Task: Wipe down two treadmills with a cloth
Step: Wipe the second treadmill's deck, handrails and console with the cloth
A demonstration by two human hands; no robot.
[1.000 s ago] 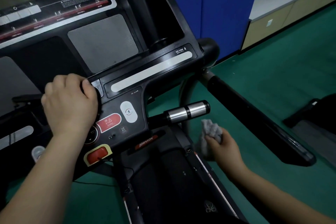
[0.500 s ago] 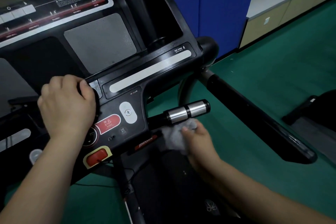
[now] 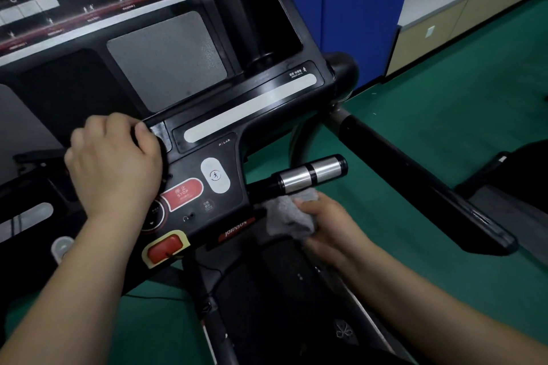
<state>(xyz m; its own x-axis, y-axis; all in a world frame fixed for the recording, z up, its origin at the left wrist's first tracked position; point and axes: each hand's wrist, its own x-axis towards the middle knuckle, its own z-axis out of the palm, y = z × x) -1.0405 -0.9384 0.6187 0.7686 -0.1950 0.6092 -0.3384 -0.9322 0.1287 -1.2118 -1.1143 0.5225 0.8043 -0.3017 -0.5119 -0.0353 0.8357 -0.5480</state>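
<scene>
Two hands work at a black treadmill (image 3: 267, 98) console: the left hand (image 3: 114, 161) grips the console's edge, fingers curled over it, while the right hand (image 3: 329, 225) clamps a crumpled grey cloth (image 3: 289, 215) in its fingers, pressing it just beneath the silver pulse-grip handle (image 3: 311, 173) beside the red stop button (image 3: 182, 192), above green floor (image 3: 444, 127).

Treadmill console (image 3: 207, 115): black, with a grey fine-mesh panel (image 3: 166, 59) and a pale grey strip (image 3: 249, 108). Stop button (image 3: 181, 193): red with pale lettering; safety key (image 3: 164, 249): red on a cream surround. Brand plate (image 3: 235, 230): red, white letters. Grip sensor (image 3: 311, 173): silver with a black band. Cloth (image 3: 289, 215): grey. Floor (image 3: 444, 115): green. Partition (image 3: 350, 9): blue. Cabinet (image 3: 462, 24): beige under a grey top.
</scene>
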